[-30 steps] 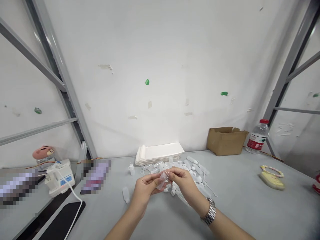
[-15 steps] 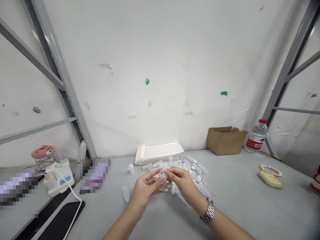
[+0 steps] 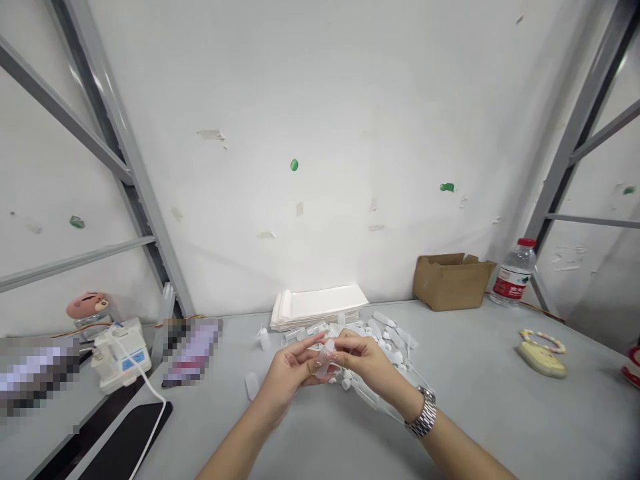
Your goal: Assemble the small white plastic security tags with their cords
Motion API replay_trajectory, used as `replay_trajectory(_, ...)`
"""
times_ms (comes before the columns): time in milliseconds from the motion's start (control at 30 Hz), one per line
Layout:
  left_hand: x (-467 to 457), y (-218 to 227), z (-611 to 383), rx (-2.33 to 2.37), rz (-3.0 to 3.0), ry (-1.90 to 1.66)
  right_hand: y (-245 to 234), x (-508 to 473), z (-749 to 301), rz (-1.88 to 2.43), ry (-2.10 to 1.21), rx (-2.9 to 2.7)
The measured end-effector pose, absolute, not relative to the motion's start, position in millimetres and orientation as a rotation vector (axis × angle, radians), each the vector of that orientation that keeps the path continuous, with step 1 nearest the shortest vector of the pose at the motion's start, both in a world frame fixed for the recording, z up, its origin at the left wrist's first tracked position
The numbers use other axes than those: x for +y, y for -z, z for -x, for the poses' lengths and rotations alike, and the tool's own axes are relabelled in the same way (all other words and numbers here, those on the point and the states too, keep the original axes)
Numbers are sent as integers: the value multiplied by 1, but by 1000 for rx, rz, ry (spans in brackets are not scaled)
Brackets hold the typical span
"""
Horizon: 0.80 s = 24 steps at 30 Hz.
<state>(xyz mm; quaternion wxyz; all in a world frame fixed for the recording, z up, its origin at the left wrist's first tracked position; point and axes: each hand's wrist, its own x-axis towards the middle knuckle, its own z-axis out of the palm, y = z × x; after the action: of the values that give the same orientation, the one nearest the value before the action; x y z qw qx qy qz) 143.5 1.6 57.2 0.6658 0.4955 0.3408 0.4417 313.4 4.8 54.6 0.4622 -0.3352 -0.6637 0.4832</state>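
Both hands (image 3: 281,381) (image 3: 371,360) pinching one small translucent bottle (image 3: 325,365), right thumb (image 3: 346,360) lower than before

The white wall (image 3: 340,80) fills the twelve o'clock side, and it bears green spots (image 3: 294,165) and scraps of pale tape (image 3: 212,135). One grey metal frame (image 3: 120,140) stands at ten o'clock, another frame (image 3: 577,120) at two. At six o'clock lies a grey surface (image 3: 475,373), under soft light.

Soft, bright light; faint shadows on the tabletop (image 3: 480,407); edges stretched
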Motion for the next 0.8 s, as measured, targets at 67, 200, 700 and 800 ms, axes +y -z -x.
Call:
replay_trajectory(67, 1, -55, -146, 772, -1108, -1041, -53, 7, -312, 830, -1187, -1595)
replay_trajectory(200, 3, -50, -149, 812, -1097, -1096, -51, 10, -310, 909, -1170, -1495)
replay_trajectory(700, -2, -51, -152, 905, -1039, -1148, -51, -3, -307, 942, -638, -1539)
replay_trajectory(800, -1, -49, -152, 893, -1045, -1154, -52, -2, -307, 953, -616, -1536)
